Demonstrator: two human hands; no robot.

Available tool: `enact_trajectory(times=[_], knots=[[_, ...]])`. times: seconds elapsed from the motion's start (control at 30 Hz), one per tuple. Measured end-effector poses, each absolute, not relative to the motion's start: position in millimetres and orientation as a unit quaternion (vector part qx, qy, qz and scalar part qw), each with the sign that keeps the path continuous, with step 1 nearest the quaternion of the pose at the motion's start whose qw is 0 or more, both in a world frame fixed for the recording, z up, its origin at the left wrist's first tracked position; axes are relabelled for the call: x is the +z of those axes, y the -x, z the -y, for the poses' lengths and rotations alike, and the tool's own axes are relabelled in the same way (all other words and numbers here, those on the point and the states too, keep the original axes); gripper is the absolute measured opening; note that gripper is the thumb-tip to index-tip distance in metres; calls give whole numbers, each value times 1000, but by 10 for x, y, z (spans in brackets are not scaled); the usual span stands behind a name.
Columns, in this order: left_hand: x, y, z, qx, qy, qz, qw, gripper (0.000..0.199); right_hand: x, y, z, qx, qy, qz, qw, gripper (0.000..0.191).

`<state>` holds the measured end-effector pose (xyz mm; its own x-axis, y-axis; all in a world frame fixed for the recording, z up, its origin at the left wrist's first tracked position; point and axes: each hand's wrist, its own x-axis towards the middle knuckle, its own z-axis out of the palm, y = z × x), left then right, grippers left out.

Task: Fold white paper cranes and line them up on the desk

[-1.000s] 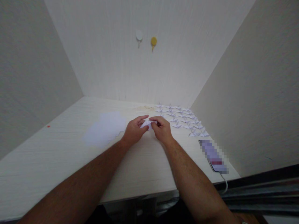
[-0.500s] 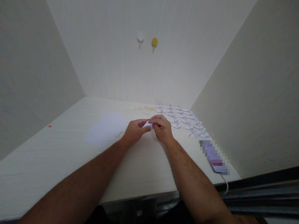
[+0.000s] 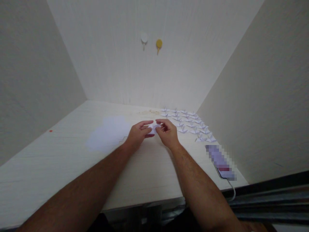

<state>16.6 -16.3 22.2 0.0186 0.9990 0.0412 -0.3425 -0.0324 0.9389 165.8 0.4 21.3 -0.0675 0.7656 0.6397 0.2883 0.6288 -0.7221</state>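
Note:
A small folded piece of white paper (image 3: 153,129) is held above the table between both hands. My left hand (image 3: 138,132) pinches its left side, with the thumb on the near face and a finger below. On its right side, my right hand (image 3: 168,131) grips the paper with the thumb pressed on it and the index finger raised at the top. Fingers cover parts of the paper, so its exact fold is unclear. Several white folded paper cranes (image 3: 190,121) stand in rows beyond and right of my right hand.
White paper sheets (image 3: 108,132) lie spread left of my hands on the pale table (image 3: 145,180). A phone (image 3: 220,162) with a white cable (image 3: 233,190) rests near the right edge. Two hooks, white (image 3: 144,38) and yellow (image 3: 159,43), hang on the back wall.
My fingers have shifted their hold on the paper. Both index fingers have lifted and spread, and more of the paper's face shows between the thumbs.

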Motion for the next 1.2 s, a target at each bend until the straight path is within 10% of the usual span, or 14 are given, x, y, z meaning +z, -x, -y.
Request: enact_trajectory(times=[0.67, 0.87, 1.2], knots=[[196, -127, 99, 596, -452, -423, 511, 28, 158, -1650, -22, 239, 417, 708, 517, 14], [211, -139, 106, 601, -461, -443, 480, 52, 169, -1599, 9, 295, 400, 697, 516, 19], [192, -144, 109, 609, -456, -441, 476, 17, 171, -1598, 34, 324, 397, 700, 497, 39]])
